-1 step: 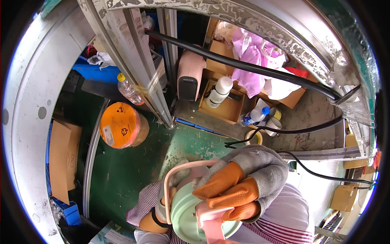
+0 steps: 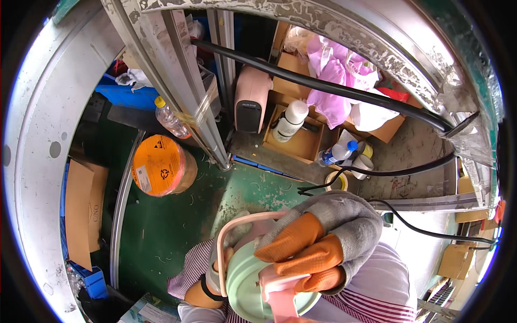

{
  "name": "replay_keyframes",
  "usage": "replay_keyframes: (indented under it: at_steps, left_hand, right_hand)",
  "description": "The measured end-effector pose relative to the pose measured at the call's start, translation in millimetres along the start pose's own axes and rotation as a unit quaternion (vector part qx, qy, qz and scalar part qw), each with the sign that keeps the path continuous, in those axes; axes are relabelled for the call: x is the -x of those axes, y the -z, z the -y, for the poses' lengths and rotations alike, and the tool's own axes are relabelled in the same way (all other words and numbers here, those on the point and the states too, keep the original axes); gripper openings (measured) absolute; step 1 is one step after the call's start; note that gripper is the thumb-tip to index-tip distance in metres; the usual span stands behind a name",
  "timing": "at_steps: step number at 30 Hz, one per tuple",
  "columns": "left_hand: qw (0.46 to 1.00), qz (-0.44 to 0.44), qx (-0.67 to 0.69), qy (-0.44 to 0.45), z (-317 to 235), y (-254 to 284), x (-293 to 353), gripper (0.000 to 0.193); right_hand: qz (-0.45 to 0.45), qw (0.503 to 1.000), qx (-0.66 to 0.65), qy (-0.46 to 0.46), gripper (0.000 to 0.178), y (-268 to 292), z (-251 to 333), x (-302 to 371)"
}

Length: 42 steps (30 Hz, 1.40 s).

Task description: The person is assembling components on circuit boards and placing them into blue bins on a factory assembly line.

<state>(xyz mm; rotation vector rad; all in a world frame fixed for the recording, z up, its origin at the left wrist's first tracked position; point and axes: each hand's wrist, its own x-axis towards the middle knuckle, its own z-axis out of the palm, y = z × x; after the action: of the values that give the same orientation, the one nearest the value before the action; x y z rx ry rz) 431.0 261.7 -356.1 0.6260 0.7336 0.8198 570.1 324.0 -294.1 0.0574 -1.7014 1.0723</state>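
Close in front of me, at the bottom middle, is a drinking bottle with a round pale green lid (image 2: 242, 280). A pink carrying loop (image 2: 221, 242) arches over its left side, and a pink flap (image 2: 283, 301) lies across the lid. My right hand (image 2: 323, 242), in a grey knit glove with orange-coated fingers, is closed with its fingertips curled against the flap. My left hand (image 2: 229, 257) is wrapped round the bottle's left side, inside the loop; lid and loop hide most of it. A black band (image 2: 212, 290) circles the left wrist. The bottle's body is mostly hidden.
A metal post (image 2: 188, 86) and black cables (image 2: 323, 81) cross ahead. On the shelf beyond stand a white flask (image 2: 291, 123), a blue-capped bottle (image 2: 338, 153) and pink bags (image 2: 331, 81). An orange-topped drum (image 2: 157, 164) stands left on the green floor, near a cardboard box (image 2: 81, 215).
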Motion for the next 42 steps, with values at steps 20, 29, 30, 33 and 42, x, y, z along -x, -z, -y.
replay_keyframes:
  at_steps: [20, 29, 30, 33, 42]
  left_hand:
    - [1.0, 0.01, 0.019, 0.0, -4.6, 4.7, 0.0, 0.051]
    - [1.0, 0.021, 0.023, 0.001, -4.7, 4.2, 3.0, 0.05]
    - [1.0, 0.021, 0.023, 0.0, -4.5, 3.3, 2.7, 0.05]
    - [0.999, 0.02, 0.025, -0.002, -4.8, 3.0, 2.6, 0.049]
    - [0.999, 0.027, 0.031, -0.003, -10.4, 2.1, -4.2, 0.048]
  right_hand:
    - [-0.127, 0.98, -0.1, 0.113, 0.033, -18.1, -19.8, 7.4]
    - [-0.141, 0.979, -0.137, 0.052, 0.023, -26.8, -15.0, 13.3]
    - [-0.14, 0.979, -0.139, 0.052, 0.023, -23.6, -18.3, 10.5]
    - [-0.084, 0.976, -0.114, 0.163, 0.024, -12.0, -28.4, 6.3]
    - [0.024, 0.999, -0.035, -0.024, 0.025, 0.5, 0.1, 3.9]
